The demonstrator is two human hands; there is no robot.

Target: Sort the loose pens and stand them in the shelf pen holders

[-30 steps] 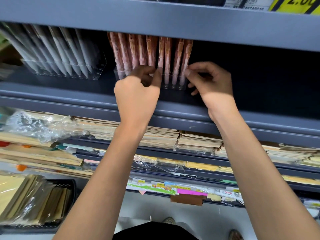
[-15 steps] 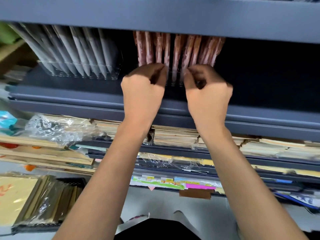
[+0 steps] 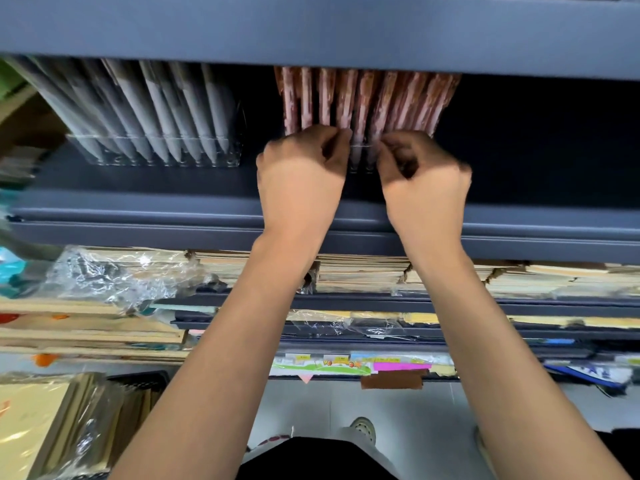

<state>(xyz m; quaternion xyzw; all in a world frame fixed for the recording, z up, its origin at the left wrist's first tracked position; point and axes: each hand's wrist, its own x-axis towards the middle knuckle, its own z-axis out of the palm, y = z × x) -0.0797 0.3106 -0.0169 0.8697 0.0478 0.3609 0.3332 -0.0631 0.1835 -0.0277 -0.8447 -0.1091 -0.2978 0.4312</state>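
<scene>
Pink-brown mottled pens [image 3: 363,98]: slim, stiff, light sticks, likely smooth-barrelled and a bit slippery. They should tip easily as a row, so best taken low on the barrel, just above the holder rim, one or two at a time. They stand packed, fanning slightly to the right, in a small clear plastic holder [image 3: 358,157] mid-shelf, set back from the front edge of the dark grey-blue metal shelf [image 3: 138,206]; their tops are hidden by the shelf above. Left hand [image 3: 301,174] grip: fingers curled, tips pinching the lower barrels on the row's left side. Right hand [image 3: 426,181] grip: same pinch on the right side; motion blur hides the exact contact. Toward the shelf's left end, pale grey tapered pens [image 3: 156,112] lean in a wider clear holder [image 3: 152,152]. Below are stacked tan paper pads [image 3: 360,275].
</scene>
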